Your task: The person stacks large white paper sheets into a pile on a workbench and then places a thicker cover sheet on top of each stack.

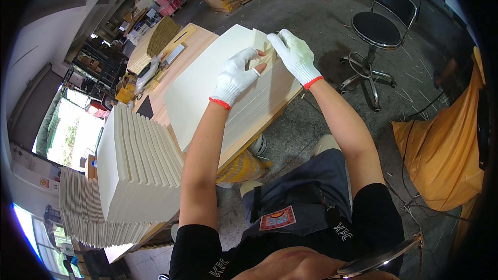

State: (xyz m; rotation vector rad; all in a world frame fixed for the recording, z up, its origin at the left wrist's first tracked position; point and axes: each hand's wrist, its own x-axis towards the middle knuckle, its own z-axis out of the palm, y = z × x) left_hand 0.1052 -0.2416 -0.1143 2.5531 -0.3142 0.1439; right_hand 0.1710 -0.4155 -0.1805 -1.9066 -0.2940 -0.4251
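A thick stack of large cream-white sheets lies on the wooden table in front of me, its cut edges facing right. My left hand, in a white knitted glove with a red cuff and bare thumb and fingertip, rests at the stack's right side. Its thumb and forefinger are apart. At the far right corner, my right hand, gloved alike, grips the sheets. There the sheet edges look bent and fanned between the two hands. The fingers of my right hand are partly hidden.
More stacks of off-white sheets stand at the left, layered in offset bundles. Farther along the table lie tools and a brown fanned pile. A black swivel stool and an orange sheet are on the right.
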